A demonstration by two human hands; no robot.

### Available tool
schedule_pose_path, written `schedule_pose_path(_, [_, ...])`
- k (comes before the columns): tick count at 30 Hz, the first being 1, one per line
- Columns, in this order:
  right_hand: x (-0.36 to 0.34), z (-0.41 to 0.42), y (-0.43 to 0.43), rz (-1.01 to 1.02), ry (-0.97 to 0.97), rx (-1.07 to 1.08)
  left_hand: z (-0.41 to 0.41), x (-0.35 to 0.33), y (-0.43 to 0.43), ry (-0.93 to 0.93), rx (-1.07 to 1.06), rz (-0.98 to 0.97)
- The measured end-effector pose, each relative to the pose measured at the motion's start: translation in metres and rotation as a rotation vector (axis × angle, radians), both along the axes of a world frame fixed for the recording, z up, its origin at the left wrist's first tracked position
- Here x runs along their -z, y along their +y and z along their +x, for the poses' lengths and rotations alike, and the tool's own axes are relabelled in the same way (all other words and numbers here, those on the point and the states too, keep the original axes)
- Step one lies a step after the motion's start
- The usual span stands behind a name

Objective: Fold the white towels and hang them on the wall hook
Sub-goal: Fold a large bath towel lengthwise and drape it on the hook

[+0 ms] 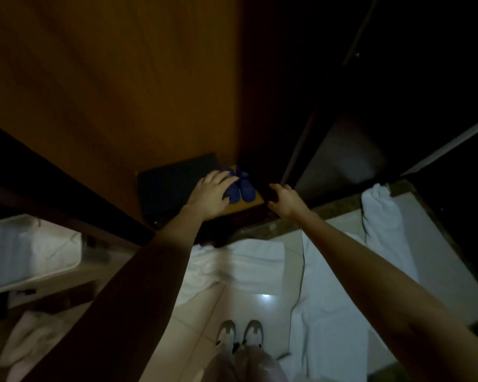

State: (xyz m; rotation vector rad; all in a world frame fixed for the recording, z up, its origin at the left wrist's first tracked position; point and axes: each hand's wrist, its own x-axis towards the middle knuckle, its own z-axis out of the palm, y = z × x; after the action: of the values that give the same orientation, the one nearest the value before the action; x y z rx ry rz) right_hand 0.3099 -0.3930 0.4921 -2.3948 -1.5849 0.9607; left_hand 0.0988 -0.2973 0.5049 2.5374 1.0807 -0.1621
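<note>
Cloth is in neither grip. The left grip (pixel 210 197) is a bare hand with fingers spread and relaxed, held out over a pair of blue slippers (pixel 243 188); whether it touches them I cannot tell. The right grip (pixel 286 201) hangs just beside it with fingers loosely bent, and nothing shows inside it.

Below the forearms, the white towels lie on the tiled floor (pixel 260 312). A rumpled towel (pixel 249 260) lies spread across the tiles in front of the person's sneakers (pixel 253 332). A long towel (pixel 329 299) runs down the right side, and a bunched towel (pixel 378 213) lies near the stone threshold (pixel 329 208). None looks folded yet, so the task seems to be at its start.

Towels like these should be light, soft and limp. They will sag and crease if lifted from the middle, so pinching two corners of one short edge looks best, letting the rest hang straight before folding.

The slippers sit on a wooden ledge beside a dark mat (pixel 174 183), against a brown wooden panel (pixel 108 92). A bed (pixel 25 249) with white bedding is cut off at the left edge.

The light is very dim. No wall hook can be made out; the upper right is near black. A pale cloth (pixel 31 340) at lower left may be another towel, but that is unclear.
</note>
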Motion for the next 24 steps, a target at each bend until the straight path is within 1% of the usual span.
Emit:
schedule_pose_path(4, [0.094,0.014,-0.044,-0.068,0.027,0.093,0.029,0.093,-0.022,0.001,0.094,-0.036])
schedule_pose_path(8, [0.205,0.03,-0.085,-0.095,0.034,0.192,0.062,0.21,-0.042,-0.014,0.183,-0.072])
schedule_pose_path(13, [0.356,0.054,-0.129,-0.137,0.076,0.294,0.099,0.367,-0.047,0.007,0.361,0.007])
schedule_pose_path(16, [0.446,0.065,-0.147,-0.147,0.1,0.352,0.125,0.458,-0.041,-0.016,0.437,0.002])
schedule_pose_path(19, [0.528,0.075,-0.163,-0.164,0.106,0.379,0.154,0.549,-0.039,-0.003,0.45,-0.051])
schedule_pose_path(24, [0.645,0.086,-0.175,-0.098,0.043,0.479,0.199,0.683,-0.051,0.004,0.45,-0.146])
